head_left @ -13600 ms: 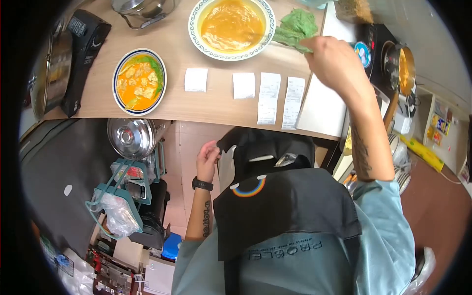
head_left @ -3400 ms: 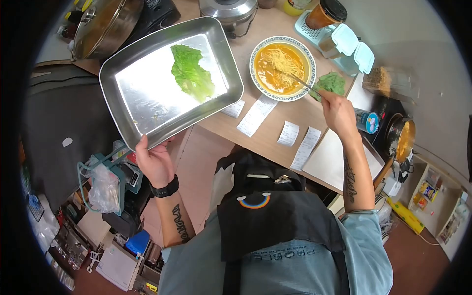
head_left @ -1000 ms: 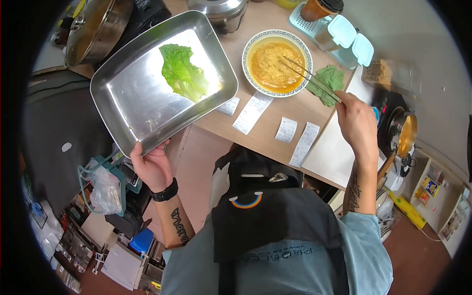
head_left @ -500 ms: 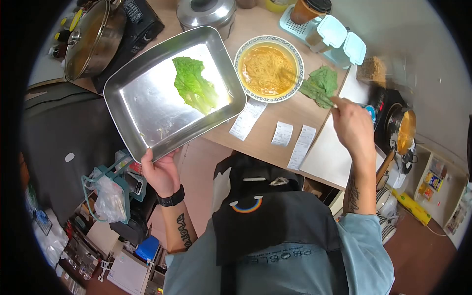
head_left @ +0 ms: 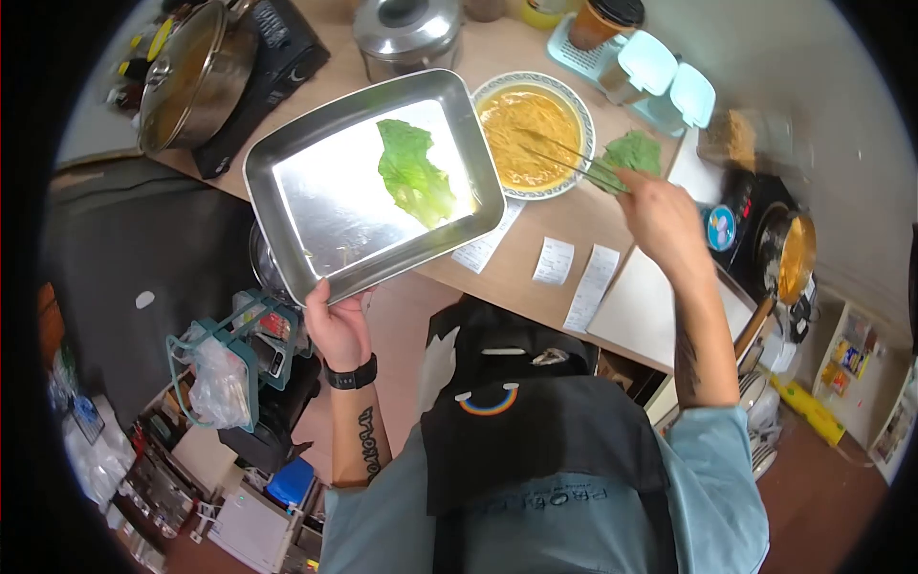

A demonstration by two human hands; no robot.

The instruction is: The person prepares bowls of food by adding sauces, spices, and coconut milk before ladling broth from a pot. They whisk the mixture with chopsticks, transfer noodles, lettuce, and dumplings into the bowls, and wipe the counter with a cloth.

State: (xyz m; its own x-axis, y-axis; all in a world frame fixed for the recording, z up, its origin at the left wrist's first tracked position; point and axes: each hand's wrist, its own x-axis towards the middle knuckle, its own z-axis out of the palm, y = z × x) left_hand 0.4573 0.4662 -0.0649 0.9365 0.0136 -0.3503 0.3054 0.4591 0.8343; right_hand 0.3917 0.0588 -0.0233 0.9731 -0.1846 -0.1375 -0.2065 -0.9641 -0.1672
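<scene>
**One leaf on the tray, noodles in the bowl**

One left hand [head_left: 337, 325] grips the near edge of a shiny metal tray [head_left: 316, 201], fingers closed around the rim. The tray is held up, tipped, over the desk [head_left: 574, 225]. Past the hand, a flat, crinkly lettuce leaf [head_left: 416, 172] lies on the smooth tray. No leaf is in the soup yet. To the right, the round bowl [head_left: 535, 77] already holds thin noodles in orange soup. The right hand [head_left: 665, 215] pinches thin chopsticks [head_left: 564, 161], whose tips reach into the bowl. Another soft green leaf [head_left: 631, 151] lies just beyond this hand.
</scene>
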